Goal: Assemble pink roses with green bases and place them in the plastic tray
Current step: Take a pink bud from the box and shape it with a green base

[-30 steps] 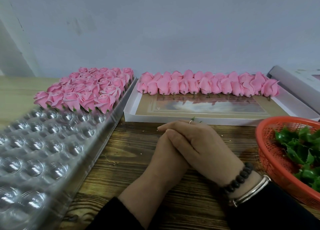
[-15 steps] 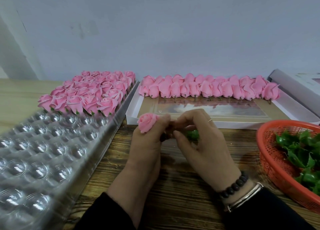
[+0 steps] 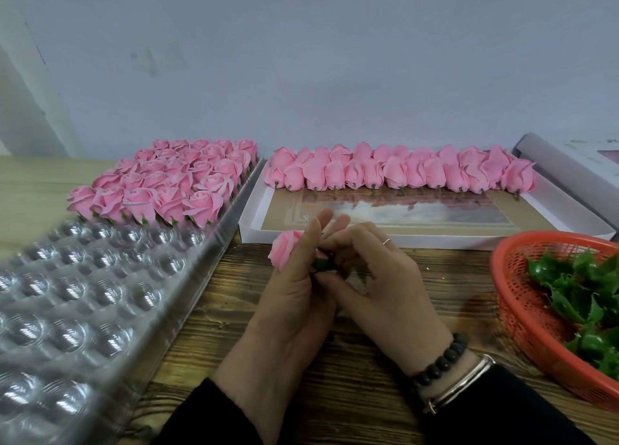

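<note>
Plastic tray (image 3: 77, 310) along the desk's left edge: clear, thin-walled, rows of empty round cups at the near end, finished roses (image 3: 174, 180) filling the far rows. Probably light and flexible, liable to slide or buckle if pressed hard while seating a flower.

Near the desk's (image 3: 207, 297) middle, pink rose (image 3: 284, 252) pinched in the left hand (image 3: 291, 297), fingers curled round its lower part with the bloom pointing left and slightly up. Looks like soft foam petals: weightless, easily dented or torn, best held low at the neck and not by the outer petals. Green base (image 3: 323, 264) just right of it, touching the underside of the bloom, gripped between thumb and fingertips of the right hand (image 3: 378, 287). Seems thin, springy plastic, small enough to slip; best held by its cup and pushed straight on.

Along the far edge, white box (image 3: 415, 238) with a row of unassembled roses (image 3: 398, 173), stubs toward the near side. At the right edge, orange basket (image 3: 522, 314) of spare green bases (image 3: 582, 294).
</note>
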